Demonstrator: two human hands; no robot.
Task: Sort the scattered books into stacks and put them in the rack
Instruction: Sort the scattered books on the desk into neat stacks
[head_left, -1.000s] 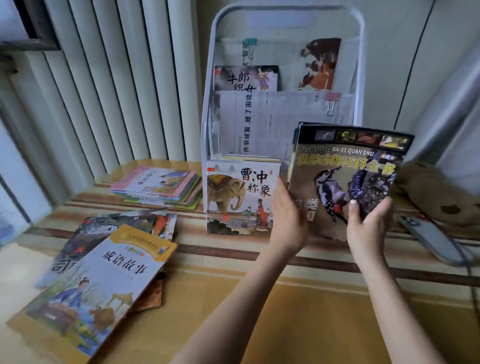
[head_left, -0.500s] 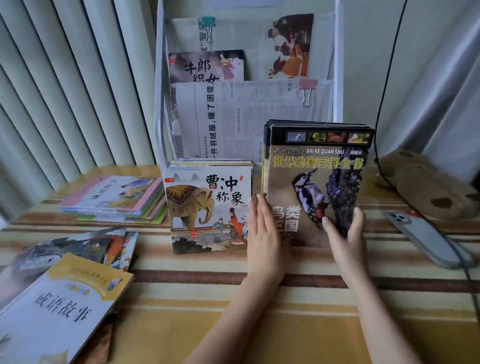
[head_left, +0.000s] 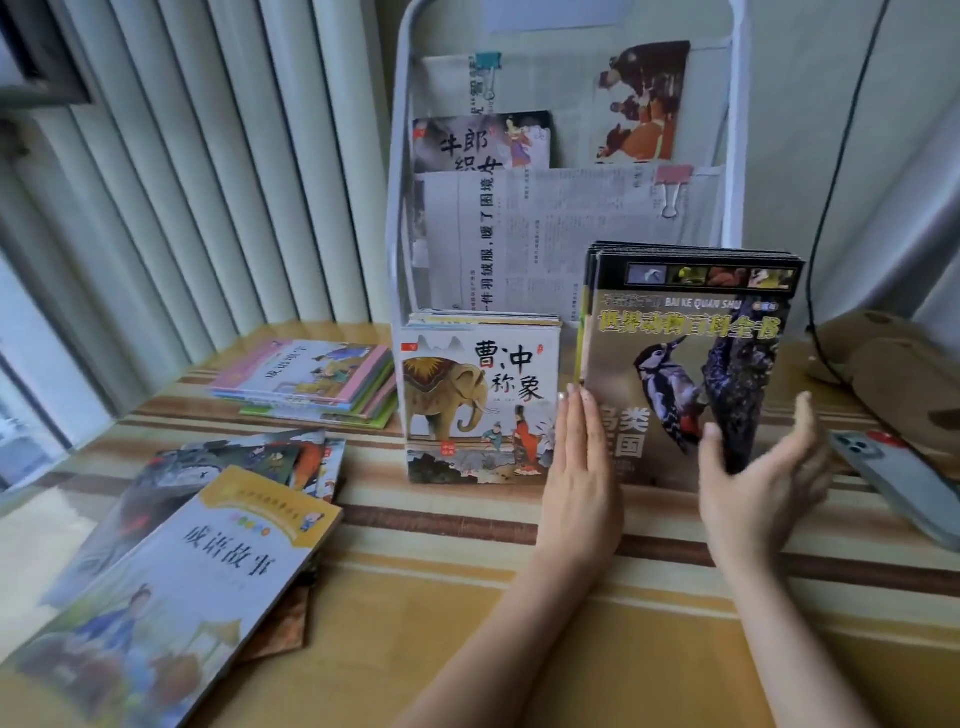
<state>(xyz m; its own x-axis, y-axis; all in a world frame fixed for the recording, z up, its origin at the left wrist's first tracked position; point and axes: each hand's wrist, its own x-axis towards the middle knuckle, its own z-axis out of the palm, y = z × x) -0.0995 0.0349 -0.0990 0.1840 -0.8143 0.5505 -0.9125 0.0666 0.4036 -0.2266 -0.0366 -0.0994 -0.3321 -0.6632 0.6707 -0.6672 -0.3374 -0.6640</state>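
A white wire rack (head_left: 396, 218) stands at the back, lined with newspaper. In its bottom tier a stack of dark woodpecker books (head_left: 685, 332) stands upright on the right, next to an upright stack with an elephant cover (head_left: 478, 395). My left hand (head_left: 584, 467) lies flat against the lower left edge of the woodpecker stack, fingers straight. My right hand (head_left: 763, 478) is open with fingers spread, just off the stack's lower right corner. A pink stack (head_left: 311, 379) lies flat left of the rack. Loose books (head_left: 171, 566) lie scattered at the front left.
A phone (head_left: 893, 478) lies on the striped tabletop (head_left: 467, 597) at the right, with a brown plush toy (head_left: 893, 374) and a black cable (head_left: 826, 228) behind it. A white radiator (head_left: 197, 171) fills the back left. A book (head_left: 478, 143) sits in the rack's upper tier.
The woodpecker stack went from held tilted in the air to standing upright in the rack's bottom tier. My right hand has let go of it and opened.
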